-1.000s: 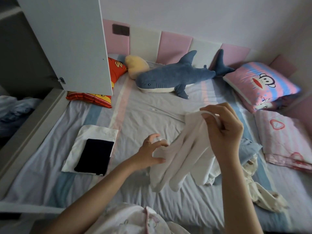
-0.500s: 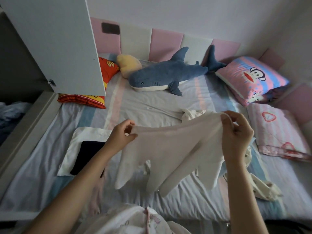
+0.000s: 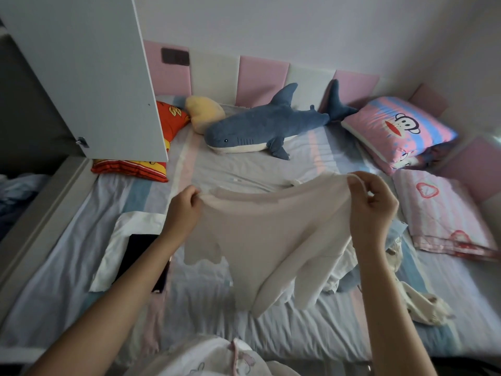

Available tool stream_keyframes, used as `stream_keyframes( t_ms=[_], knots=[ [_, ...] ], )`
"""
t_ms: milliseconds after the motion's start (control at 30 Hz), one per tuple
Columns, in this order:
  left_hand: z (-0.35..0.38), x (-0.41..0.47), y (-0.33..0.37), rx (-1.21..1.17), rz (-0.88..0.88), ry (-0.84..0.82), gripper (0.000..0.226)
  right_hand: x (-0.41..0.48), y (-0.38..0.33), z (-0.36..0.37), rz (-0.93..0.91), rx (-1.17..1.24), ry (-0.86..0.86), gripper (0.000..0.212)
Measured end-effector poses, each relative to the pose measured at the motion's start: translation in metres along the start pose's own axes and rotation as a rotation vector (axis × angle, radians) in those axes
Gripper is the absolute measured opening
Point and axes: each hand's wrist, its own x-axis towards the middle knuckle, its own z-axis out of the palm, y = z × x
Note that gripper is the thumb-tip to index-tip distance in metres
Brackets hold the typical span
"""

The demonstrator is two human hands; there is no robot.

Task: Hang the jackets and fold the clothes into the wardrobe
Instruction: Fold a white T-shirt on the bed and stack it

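Observation:
A pale cream long-sleeved top [image 3: 271, 234] hangs stretched between my two hands above the bed [image 3: 244, 169]. My left hand [image 3: 183, 210] pinches its left shoulder, and my right hand [image 3: 372, 207] pinches the right shoulder a little higher. The sleeves and hem dangle down toward the sheet. Under the top's right side lies a heap of more clothes [image 3: 344, 270], and a cream patterned garment [image 3: 423, 308] trails off to the right. Left of my forearm, a folded white garment [image 3: 135, 229] with a folded black one [image 3: 138, 253] on top rests on the bed.
The white wardrobe door [image 3: 89, 74] stands open at the upper left, its grey interior [image 3: 24, 109] beside it. A blue shark plush [image 3: 265, 128], a yellow cushion [image 3: 204, 118], a red pillow [image 3: 168, 123], a pink monkey pillow [image 3: 398, 131] and a folded pink quilt [image 3: 444, 215] lie around the bed.
My left hand took hold of the top and drew leftward away from my right hand. The bunched top is now spread wide between both hands.

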Motion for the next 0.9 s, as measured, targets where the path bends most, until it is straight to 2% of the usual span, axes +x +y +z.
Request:
stream_keyframes(
  t_ms=[67,100,133,167,234,267,300,334,400,434,534,567,667,734,801,901],
  knots=[
    [-0.007,0.006,0.017,-0.019,0.064,0.068,0.018,0.005,0.001,-0.002,-0.054,-0.02,0.102,0.017],
    [-0.011,0.01,0.027,0.012,0.127,0.067,0.02,0.008,0.005,-0.003,-0.075,-0.044,0.107,0.013],
    [-0.016,0.012,0.033,0.065,0.189,-0.001,0.022,0.012,0.011,-0.003,-0.052,-0.086,0.043,0.009],
    [-0.018,0.015,0.039,0.13,0.233,-0.122,0.025,0.016,0.018,-0.003,0.016,-0.177,-0.087,0.013],
    [-0.02,0.025,0.044,0.279,0.194,-0.378,0.028,0.021,0.037,-0.001,0.107,-0.482,-0.468,0.02],
    [-0.021,0.03,0.044,0.331,0.17,-0.437,0.027,0.021,0.044,-0.002,0.104,-0.588,-0.542,0.021],
    [-0.023,0.036,0.047,0.334,0.177,-0.43,0.029,0.023,0.047,-0.002,0.091,-0.622,-0.511,0.021],
    [-0.027,0.04,0.052,0.31,0.205,-0.374,0.031,0.023,0.046,-0.004,0.092,-0.577,-0.404,0.021],
    [-0.038,0.048,0.059,0.296,0.314,-0.196,0.028,0.028,0.042,-0.009,0.099,-0.44,-0.156,0.018],
    [-0.043,0.053,0.059,0.323,0.366,-0.137,0.024,0.033,0.043,-0.012,0.082,-0.448,-0.123,0.016],
    [-0.05,0.064,0.051,0.486,0.423,-0.085,0.014,0.043,0.054,-0.016,0.07,-0.57,-0.27,0.016],
    [-0.051,0.065,0.049,0.482,0.448,-0.061,0.013,0.042,0.055,-0.017,0.024,-0.566,-0.248,0.015],
    [-0.052,0.064,0.05,0.406,0.526,0.099,0.022,0.037,0.047,-0.017,-0.054,-0.452,-0.013,0.013],
    [-0.052,0.062,0.048,0.376,0.483,0.184,0.019,0.037,0.047,-0.016,0.037,-0.414,0.048,0.014],
    [-0.048,0.061,0.039,0.367,0.375,0.157,0.015,0.036,0.059,-0.016,0.18,-0.464,-0.012,0.016],
    [-0.042,0.057,0.028,0.301,0.284,0.082,0.016,0.028,0.069,-0.02,0.177,-0.456,-0.004,0.016]
  ],
)
